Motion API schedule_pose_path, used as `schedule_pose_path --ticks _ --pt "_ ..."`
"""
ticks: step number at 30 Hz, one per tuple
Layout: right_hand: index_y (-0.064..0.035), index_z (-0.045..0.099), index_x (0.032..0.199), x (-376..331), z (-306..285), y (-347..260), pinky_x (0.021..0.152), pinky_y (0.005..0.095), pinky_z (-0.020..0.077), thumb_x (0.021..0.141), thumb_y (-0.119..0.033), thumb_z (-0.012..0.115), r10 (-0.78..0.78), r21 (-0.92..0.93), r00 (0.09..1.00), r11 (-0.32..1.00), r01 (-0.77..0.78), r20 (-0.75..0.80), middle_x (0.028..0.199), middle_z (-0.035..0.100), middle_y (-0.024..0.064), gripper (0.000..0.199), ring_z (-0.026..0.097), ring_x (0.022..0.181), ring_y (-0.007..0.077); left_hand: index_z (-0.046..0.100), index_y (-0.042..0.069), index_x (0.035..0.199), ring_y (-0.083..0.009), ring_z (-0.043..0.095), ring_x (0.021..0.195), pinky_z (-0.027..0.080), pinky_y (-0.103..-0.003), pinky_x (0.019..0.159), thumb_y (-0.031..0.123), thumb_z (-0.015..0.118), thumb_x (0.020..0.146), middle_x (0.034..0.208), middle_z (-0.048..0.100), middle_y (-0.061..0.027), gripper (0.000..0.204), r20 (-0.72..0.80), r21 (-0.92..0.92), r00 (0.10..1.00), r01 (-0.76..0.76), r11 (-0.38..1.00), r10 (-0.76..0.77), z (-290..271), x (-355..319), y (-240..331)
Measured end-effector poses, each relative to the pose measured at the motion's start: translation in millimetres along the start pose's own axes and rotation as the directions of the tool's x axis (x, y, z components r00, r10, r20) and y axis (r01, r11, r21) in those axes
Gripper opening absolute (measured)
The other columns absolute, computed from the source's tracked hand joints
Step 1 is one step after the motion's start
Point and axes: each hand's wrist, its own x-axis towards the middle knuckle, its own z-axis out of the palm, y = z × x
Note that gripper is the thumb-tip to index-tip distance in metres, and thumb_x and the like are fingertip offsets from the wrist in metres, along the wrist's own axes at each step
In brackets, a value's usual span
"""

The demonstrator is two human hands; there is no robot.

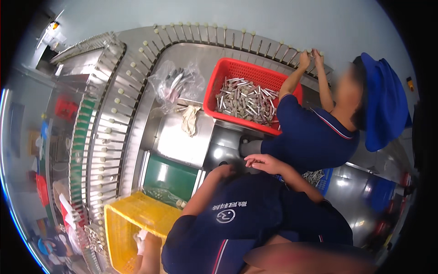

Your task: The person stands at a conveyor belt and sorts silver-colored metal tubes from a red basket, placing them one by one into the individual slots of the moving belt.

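My left hand (223, 171) rests low in front of my body near the dark front of my clothing; its fingers are shaded and partly hidden. Just to its right, my right hand (264, 163) is held over my lap, fingers stretched out and nothing visible in them. Beyond my hands stands a red plastic basket (211, 98) filled with many small metal rods with pale ends (246, 101). A crumpled light cloth (190, 120) lies on the metal worktop (180, 145) to its left, with a clear plastic bag (194, 77) behind it.
A curved conveyor line (191, 39) carries upright pins with pale knobs. At right, a co-worker in a blue cap (383, 102) handles pins on it. A white-gloved hand (140, 242) reaches into a yellow crate (155, 212) at lower left. A blue basket (325, 180) holds metal parts.
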Motion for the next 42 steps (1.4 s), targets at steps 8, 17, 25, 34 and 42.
schedule_pose_path --ticks 8,17,25,34,42 --pt "0.0003 0.060 0.109 47.9 -70.8 38.2 0.076 0.0239 0.0475 0.093 -0.013 0.052 -0.090 -0.107 0.876 0.993 0.044 -0.473 0.089 0.065 0.0049 0.021 0.060 0.084 0.0094 0.059 0.003 0.115 -0.0335 0.061 0.099 0.047 -0.041 0.087 0.028 0.059 0.083 0.104 0.064 -0.0199 0.040 -0.382 0.035 0.900 -0.212 0.977 0.209 -193.7 32.8 59.3" --pt "-0.0021 0.062 0.097 218.0 -257.3 -40.9 0.069 0.0378 0.0474 0.081 -0.015 0.061 -0.588 -0.623 0.310 0.782 -0.018 -0.747 0.082 0.062 0.0148 0.020 0.060 0.077 0.0290 0.062 0.008 0.096 -0.0344 0.058 0.094 0.048 -0.044 0.079 0.023 0.059 0.080 0.099 0.060 -0.0154 0.022 -0.712 0.541 0.508 -0.043 0.840 0.484 -461.0 146.0 96.1" --pt "-0.0082 0.058 0.106 276.7 -455.5 -61.8 0.082 0.0447 0.0445 0.079 -0.034 0.064 -0.722 -0.790 0.428 0.269 -0.550 -0.544 0.095 0.062 0.0154 0.038 0.055 0.095 0.0371 0.053 0.014 0.109 -0.0289 0.059 0.096 0.048 -0.043 0.075 0.038 0.058 0.085 0.100 0.061 -0.0113 0.035 -0.427 0.854 0.557 -0.012 0.521 0.712 -576.7 278.2 154.7" --pt "-0.0066 0.051 0.077 263.6 -501.9 -111.8 0.056 0.0443 0.0457 0.081 -0.042 0.064 -0.533 -0.810 0.635 0.189 -0.555 -0.559 0.066 0.058 0.0128 0.037 0.058 0.063 0.0347 0.049 0.008 0.088 -0.0331 0.061 0.061 0.048 -0.045 0.055 0.040 0.050 0.089 0.061 0.061 -0.0124 0.032 -0.419 0.483 0.685 -0.387 0.786 0.595 -633.7 245.9 200.9" --pt "-0.0074 0.056 0.114 307.0 -403.4 -61.5 0.092 0.0446 0.0383 0.072 -0.041 0.071 -0.084 -0.927 0.988 0.364 -0.087 -0.126 0.113 0.056 0.0158 0.056 0.048 0.113 0.0339 0.056 0.005 0.101 -0.0320 0.060 0.090 0.049 -0.044 0.072 0.038 0.067 0.076 0.091 0.060 -0.0149 0.043 -0.255 0.695 0.572 -0.453 0.559 0.780 -496.1 208.8 45.1"
